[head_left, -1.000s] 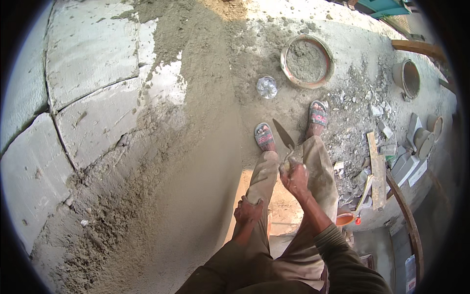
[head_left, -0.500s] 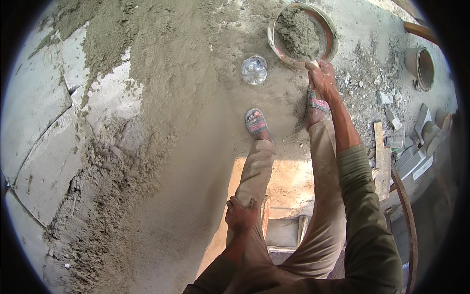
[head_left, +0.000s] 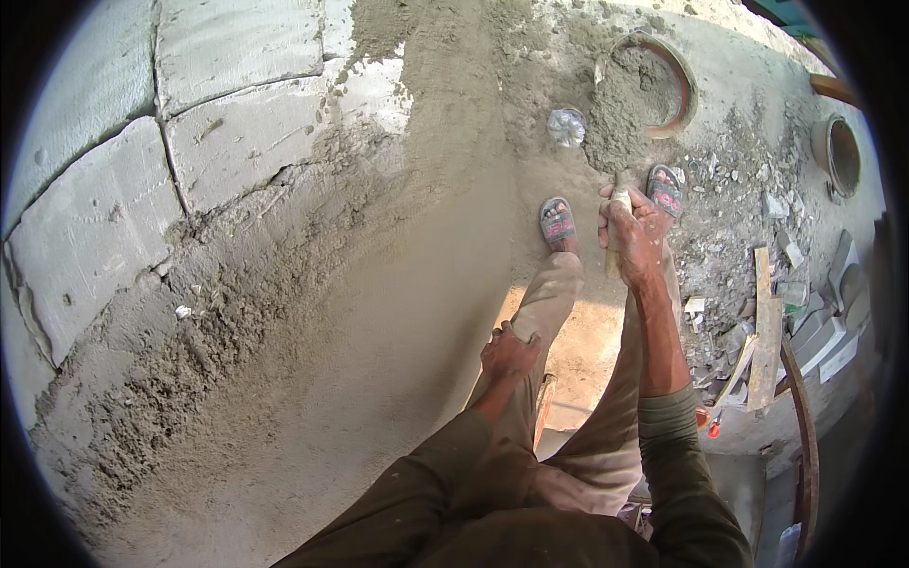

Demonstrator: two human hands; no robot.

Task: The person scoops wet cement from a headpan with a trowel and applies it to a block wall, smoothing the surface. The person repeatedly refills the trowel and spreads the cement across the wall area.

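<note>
My right hand is closed around the pale handle of a trowel. A thick heap of wet grey mortar covers the trowel's blade, so its shape is hidden. The loaded blade is beside a round bucket, overlapping its near left rim in the head view. More mortar lies inside the bucket. Lower down, my left hand rests on my left knee, its fingers curled over the trouser leg.
A clear plastic-looking round item sits left of the bucket. Plastered wall with fresh mortar and pale blocks fill the left. At right are rubble, another bucket, wooden strips and broken tile pieces.
My right hand has drawn back from the bucket toward me, bringing out the trowel heaped with mortar. My left hand stays on the knee. The whole view has shifted toward the left wall.
</note>
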